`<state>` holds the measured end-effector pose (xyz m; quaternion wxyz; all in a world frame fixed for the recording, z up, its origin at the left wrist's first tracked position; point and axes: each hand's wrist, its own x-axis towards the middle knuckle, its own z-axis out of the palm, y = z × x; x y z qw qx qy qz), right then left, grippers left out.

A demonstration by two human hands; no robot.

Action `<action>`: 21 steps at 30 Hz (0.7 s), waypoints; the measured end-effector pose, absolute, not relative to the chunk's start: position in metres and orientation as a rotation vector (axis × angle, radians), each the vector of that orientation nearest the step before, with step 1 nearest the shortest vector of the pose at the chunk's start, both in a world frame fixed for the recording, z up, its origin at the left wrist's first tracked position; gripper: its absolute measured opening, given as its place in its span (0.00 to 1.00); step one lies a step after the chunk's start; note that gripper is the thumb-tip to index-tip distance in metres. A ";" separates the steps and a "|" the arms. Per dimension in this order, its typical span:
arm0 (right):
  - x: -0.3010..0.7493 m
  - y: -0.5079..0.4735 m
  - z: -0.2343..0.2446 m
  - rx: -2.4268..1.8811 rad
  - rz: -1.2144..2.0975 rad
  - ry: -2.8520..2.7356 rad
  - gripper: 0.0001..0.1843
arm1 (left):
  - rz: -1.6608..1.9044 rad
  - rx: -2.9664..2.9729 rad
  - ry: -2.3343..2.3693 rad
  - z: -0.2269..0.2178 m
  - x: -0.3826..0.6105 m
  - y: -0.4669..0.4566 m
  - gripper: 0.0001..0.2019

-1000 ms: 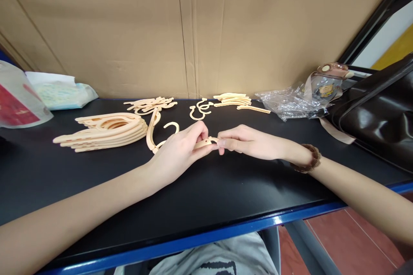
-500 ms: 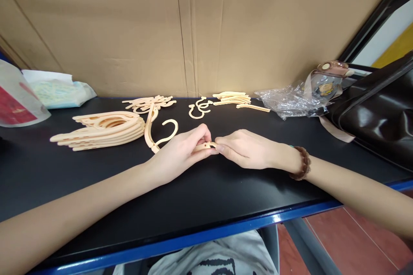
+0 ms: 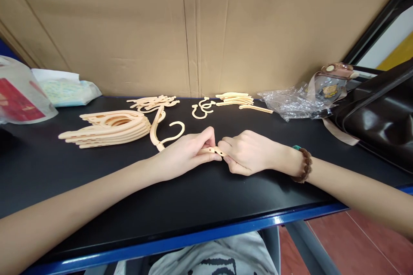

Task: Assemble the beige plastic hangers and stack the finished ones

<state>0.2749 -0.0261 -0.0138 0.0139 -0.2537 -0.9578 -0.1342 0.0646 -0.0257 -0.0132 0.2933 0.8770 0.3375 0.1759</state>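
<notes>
Over the black table, my left hand (image 3: 190, 150) is closed around a cream plastic clothes hanger (image 3: 158, 131). One curved arm and the hook (image 3: 177, 131) of that hanger stick out behind the hand to the left. At the hanger's other end, my right hand (image 3: 250, 152) pinches a small piece with a hole (image 3: 221, 151), which meets the hanger between my fingertips. How firmly the two are joined I cannot tell. Most of the hanger's middle is hidden by my left hand.
Nested hangers (image 3: 109, 131) lie at the left. Further back are loose hanger parts (image 3: 155, 103), several hooks (image 3: 200, 109) and slim bars (image 3: 235, 99). Clear plastic wrapping (image 3: 287, 101) and a dark bag (image 3: 380, 111) stand right; a white-and-red container (image 3: 29, 94) stands left. Cardboard (image 3: 129, 30) walls the back.
My right hand has rolled over and its fingers have curled in more. The small piece now sits tilted against the hanger's end. The view has shifted slightly.
</notes>
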 end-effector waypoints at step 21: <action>0.271 -0.025 -0.011 -0.674 -0.438 -2.943 0.27 | 0.497 2.123 0.988 -0.011 0.065 -0.019 0.16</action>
